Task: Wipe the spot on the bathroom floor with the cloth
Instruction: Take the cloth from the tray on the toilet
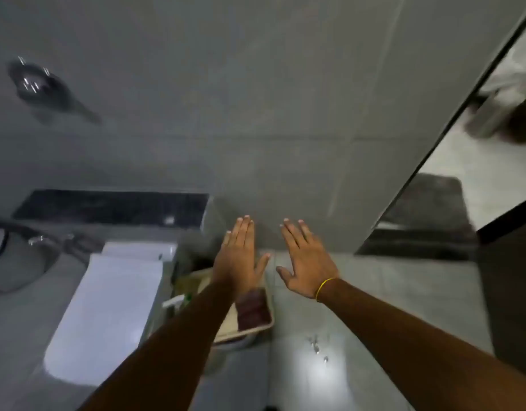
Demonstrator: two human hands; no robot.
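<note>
Your cloth [253, 310]: dark reddish-brown, folded flat, lying in beige tray, lower centre of frame. Your spot [316, 347]: small wet droplets on grey floor tile, lower right of cloth, apart from it.

This is a home bathroom. Large grey tiles cover the wall [285, 99] and run on across the floor [359, 307], which shines wet under the light. A white toilet [107, 307] with its lid down stands at the left, a dark recessed niche [113, 206] set in the wall behind it. A chrome fitting [33, 81] juts from the wall higher up. A small bin [244, 330] sits just beside the toilet. At the right, a dark-framed doorway opens onto a dark mat [427, 215].
</note>
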